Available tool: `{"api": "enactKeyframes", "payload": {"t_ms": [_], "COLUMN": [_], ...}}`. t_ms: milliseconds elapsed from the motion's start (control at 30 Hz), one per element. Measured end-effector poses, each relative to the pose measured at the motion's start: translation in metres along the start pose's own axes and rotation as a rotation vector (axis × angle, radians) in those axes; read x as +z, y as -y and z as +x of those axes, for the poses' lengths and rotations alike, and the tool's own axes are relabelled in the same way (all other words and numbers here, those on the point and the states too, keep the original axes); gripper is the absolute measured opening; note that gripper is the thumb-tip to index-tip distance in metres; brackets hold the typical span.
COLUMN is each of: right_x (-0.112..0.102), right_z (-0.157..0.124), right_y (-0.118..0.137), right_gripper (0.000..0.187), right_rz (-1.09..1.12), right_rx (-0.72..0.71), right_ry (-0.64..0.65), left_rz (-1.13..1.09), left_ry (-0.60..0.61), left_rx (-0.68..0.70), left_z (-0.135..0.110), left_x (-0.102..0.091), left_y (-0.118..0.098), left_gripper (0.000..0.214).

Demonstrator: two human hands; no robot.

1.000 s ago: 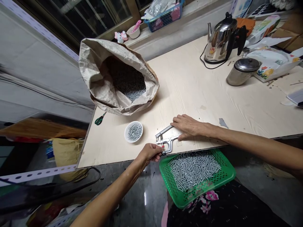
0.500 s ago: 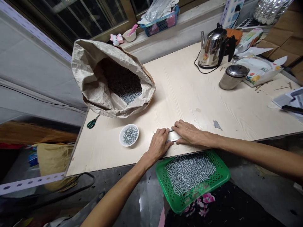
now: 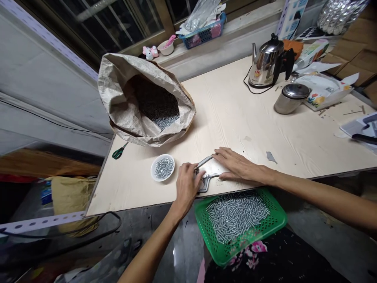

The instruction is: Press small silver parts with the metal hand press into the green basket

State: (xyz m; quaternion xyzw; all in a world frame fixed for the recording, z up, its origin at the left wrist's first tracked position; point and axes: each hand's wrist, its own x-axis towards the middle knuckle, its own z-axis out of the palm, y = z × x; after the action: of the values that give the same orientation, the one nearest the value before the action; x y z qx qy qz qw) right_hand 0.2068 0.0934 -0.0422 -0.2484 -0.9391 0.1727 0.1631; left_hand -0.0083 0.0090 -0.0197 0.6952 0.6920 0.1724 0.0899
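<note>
A silver metal hand tool with two long handles (image 3: 212, 175) lies on the table near its front edge, its handles spread apart. My right hand (image 3: 235, 163) grips it from the right, fingers on the upper handle and thumb at the lower one. Curled around the tool's head end is my left hand (image 3: 187, 182); its fingers partly hide that end, and a small dark part shows by the fingertips. To the left stands a white bowl (image 3: 152, 171) of small silver metal pins. A green basket (image 3: 206, 236) full of similar, larger-looking pins sits below the table edge on my lap.
A big open woven sack (image 3: 118, 94) with metal pieces inside stands at the back left of the wooden table (image 3: 224, 106). Green-handled scissors (image 3: 118, 152) lie at the left edge. A kettle (image 3: 266, 63) and lidded metal canister (image 3: 290, 100) stand at the back right.
The tool's handles have spread from nearly together. My left hand has slid left, off the handles toward the head. My right hand's fingers and thumb are wider apart.
</note>
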Motion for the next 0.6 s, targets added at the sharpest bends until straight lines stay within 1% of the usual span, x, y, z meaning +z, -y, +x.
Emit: {"api": "enactKeyframes", "payload": {"t_ms": [33, 67, 100, 167, 233, 267, 300, 400, 533, 600], "right_x": [-0.001, 0.0, 0.002, 0.011, 0.022, 0.028, 0.034, 0.046, 0.051, 0.052], "right_z": [-0.002, -0.003, -0.004, -0.002, 0.001, 0.003, 0.004, 0.005, 0.003, 0.002], "right_y": [0.001, 0.004, 0.006, 0.012, 0.016, 0.017, 0.018, 0.017, 0.015, 0.014], "right_gripper": [0.057, 0.05, 0.044, 0.031, 0.016, 0.01, 0.007, 0.009, 0.01, 0.012], "right_rz": [0.016, 0.028, 0.033, 0.023, -0.004, -0.021, -0.036, -0.069, -0.087, -0.093], "right_rx": [0.006, 0.016, 0.025, 0.036, 0.045, 0.051, 0.055, 0.054, 0.038, 0.035], "right_ry": [-0.012, -0.015, -0.013, -0.009, -0.011, -0.015, -0.019, -0.046, -0.084, -0.101], "left_rz": [0.019, 0.042, 0.061, 0.067, 0.035, 0.016, 0.0, -0.036, -0.133, -0.183], "left_ry": [0.003, 0.039, 0.103, 0.278, 0.422, 0.466, 0.491, 0.523, 0.604, 0.608], "left_rx": [-0.085, -0.168, -0.245, -0.381, -0.482, -0.512, -0.529, -0.528, -0.522, -0.531], "left_z": [-0.005, -0.009, -0.012, -0.014, -0.011, -0.009, -0.006, 0.001, 0.006, 0.005], "left_x": [-0.005, -0.01, -0.013, -0.016, -0.014, -0.013, -0.011, -0.008, -0.01, -0.011], "left_y": [0.003, 0.005, 0.007, 0.008, 0.007, 0.007, 0.007, 0.01, 0.023, 0.03], "left_gripper": [0.029, 0.03, 0.033, 0.036, 0.037, 0.036, 0.035, 0.03, 0.033, 0.028]}}
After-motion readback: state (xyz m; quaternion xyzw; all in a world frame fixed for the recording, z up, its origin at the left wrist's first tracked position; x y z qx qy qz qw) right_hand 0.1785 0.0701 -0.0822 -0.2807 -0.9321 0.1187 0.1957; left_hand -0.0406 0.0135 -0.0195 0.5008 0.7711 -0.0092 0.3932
